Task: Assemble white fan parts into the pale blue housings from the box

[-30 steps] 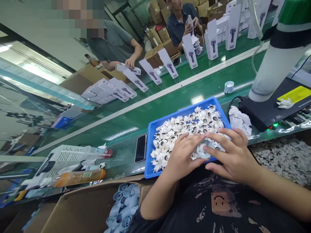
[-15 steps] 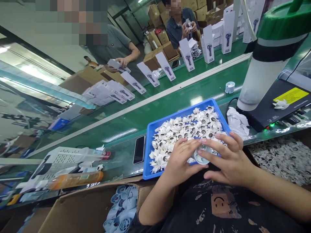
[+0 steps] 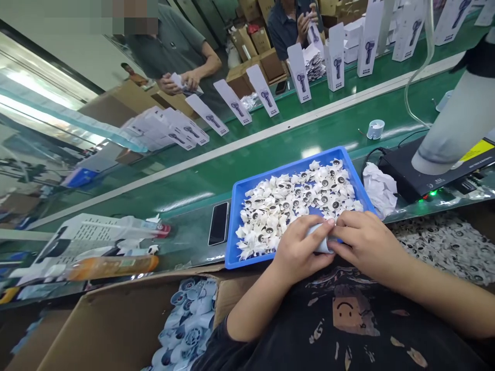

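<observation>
A small pale plastic part [image 3: 322, 238] sits just below the centre of the frame, pinched between both hands at the near edge of a blue tray [image 3: 232, 242]. The left hand [image 3: 299, 250] and the right hand [image 3: 363, 242] are closed on it from either side, fingertips meeting, so most of the part is hidden (its shape is hard to make out). White fan impellers [image 3: 294, 203] crowd the tray behind the fingers. Left of the tray a phone [image 3: 218, 230] lies on the worktop [image 3: 185, 242]; to the right sits crumpled paper [image 3: 377, 188]. A cardboard box [image 3: 127, 319] of pale blue housings [image 3: 189, 330] is cut off at lower left.
</observation>
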{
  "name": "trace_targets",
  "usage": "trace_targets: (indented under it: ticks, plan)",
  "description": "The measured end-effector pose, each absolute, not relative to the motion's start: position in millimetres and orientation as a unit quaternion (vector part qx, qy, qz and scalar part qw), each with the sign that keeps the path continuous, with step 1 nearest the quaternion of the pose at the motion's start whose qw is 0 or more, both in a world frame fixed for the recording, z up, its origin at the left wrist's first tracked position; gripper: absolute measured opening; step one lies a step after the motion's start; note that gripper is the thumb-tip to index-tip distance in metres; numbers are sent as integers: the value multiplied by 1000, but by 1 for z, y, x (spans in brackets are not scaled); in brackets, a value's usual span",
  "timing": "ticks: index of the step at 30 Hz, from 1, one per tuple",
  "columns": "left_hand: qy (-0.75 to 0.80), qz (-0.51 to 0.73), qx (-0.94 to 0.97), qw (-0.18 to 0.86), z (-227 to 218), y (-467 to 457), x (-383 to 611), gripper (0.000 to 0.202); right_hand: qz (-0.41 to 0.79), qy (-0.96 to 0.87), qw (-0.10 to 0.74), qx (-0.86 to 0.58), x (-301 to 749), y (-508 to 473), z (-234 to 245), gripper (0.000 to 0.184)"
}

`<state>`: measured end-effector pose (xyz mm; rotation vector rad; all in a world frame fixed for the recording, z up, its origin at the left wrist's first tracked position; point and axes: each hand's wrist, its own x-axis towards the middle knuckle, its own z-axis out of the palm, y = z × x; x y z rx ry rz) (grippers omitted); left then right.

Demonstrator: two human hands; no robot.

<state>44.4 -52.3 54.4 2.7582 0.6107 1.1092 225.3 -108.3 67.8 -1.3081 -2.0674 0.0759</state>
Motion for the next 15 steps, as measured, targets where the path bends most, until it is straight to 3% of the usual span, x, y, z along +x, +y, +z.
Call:
trace_targets:
  ticks: [4, 7, 10, 13, 15]
  plan:
    - [165, 357, 919, 0, 51, -55, 43, 50, 184, -797, 331, -471, 232, -102, 72, 14]
    - [165, 353, 921, 0, 50, -56, 42, 58, 206, -790, 342, -465, 234, -97, 71, 15]
    - [200, 346, 910, 114, 52, -56, 41, 72, 150, -835, 354, -394, 237, -95, 72, 20]
    - [189, 279, 898, 284, 57, -55, 41, 69, 64, -909, 305, -276, 243, -91, 77, 33]
    - [197, 281, 897, 278, 59, -56, 42, 63, 75, -923, 279, -252, 245, -85, 79, 35]
